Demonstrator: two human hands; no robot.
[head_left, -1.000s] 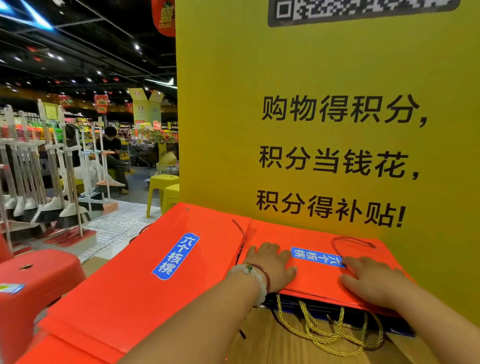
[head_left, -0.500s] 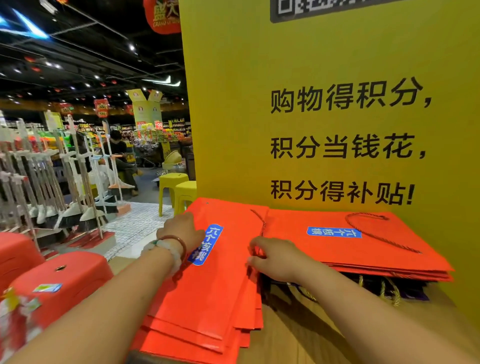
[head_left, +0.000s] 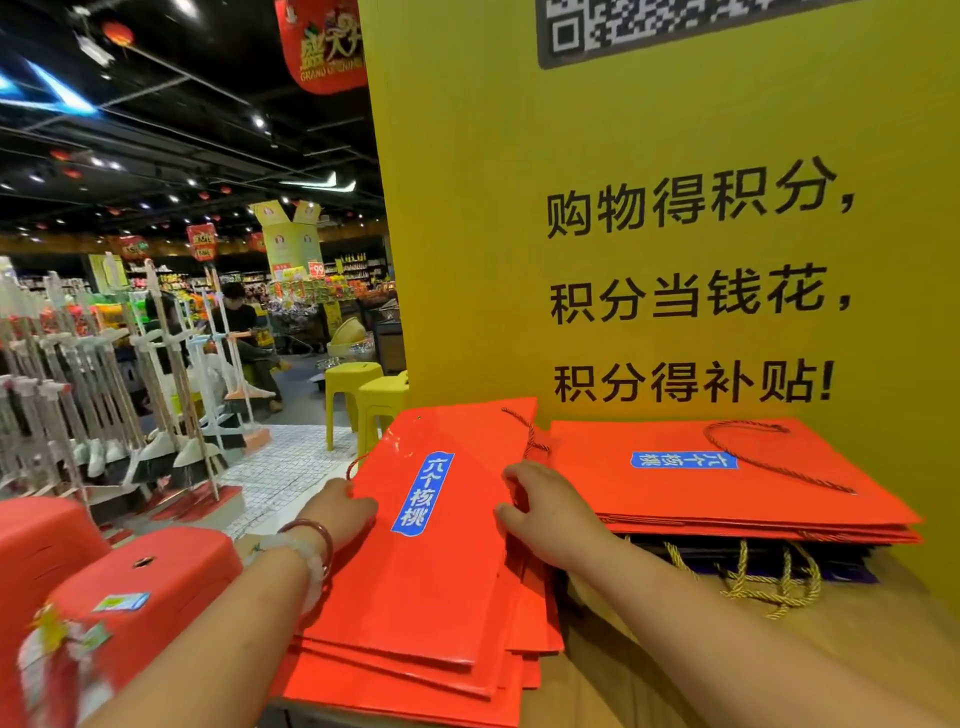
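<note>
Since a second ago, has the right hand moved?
Yes. The right hand went left, off the right stack of flat orange paper bags onto the left stack.

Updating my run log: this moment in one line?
left hand: grips left bag stack | right hand: grips same stack | right bag stack: untouched

Head view, close, down over counter (head_left: 649, 691)
</note>
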